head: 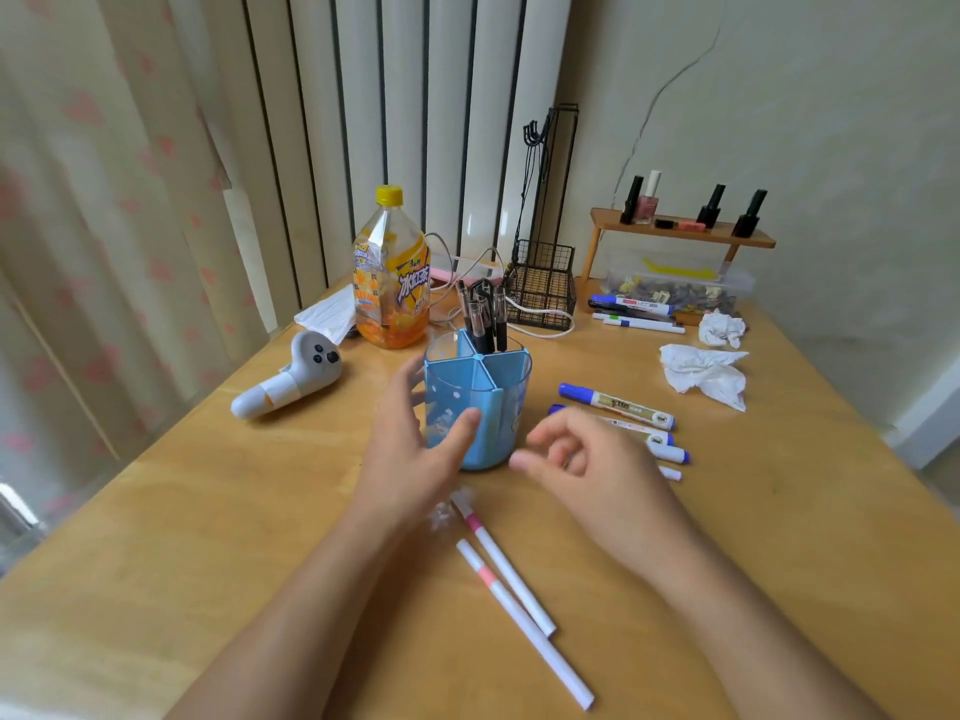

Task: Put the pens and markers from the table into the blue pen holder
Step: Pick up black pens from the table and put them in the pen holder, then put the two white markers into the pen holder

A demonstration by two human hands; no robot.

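The blue pen holder [498,402] stands mid-table with several black pens [485,317] upright in its far compartment. My left hand [415,449] wraps the holder's left side, thumb on its front. My right hand [587,465] hovers just right of the holder, fingers loosely curled with nothing in them. It partly covers a row of blue-capped markers [618,405]. Two white pens with pink bands [519,589] lie on the table near my forearms. More markers [631,304] lie at the back right.
An orange drink bottle [389,272] and a black wire basket [543,283] stand behind the holder. A white seal-shaped gadget [291,376] lies to the left. Crumpled tissues [706,371] and a wooden shelf [680,233] with nail polish bottles are at the right.
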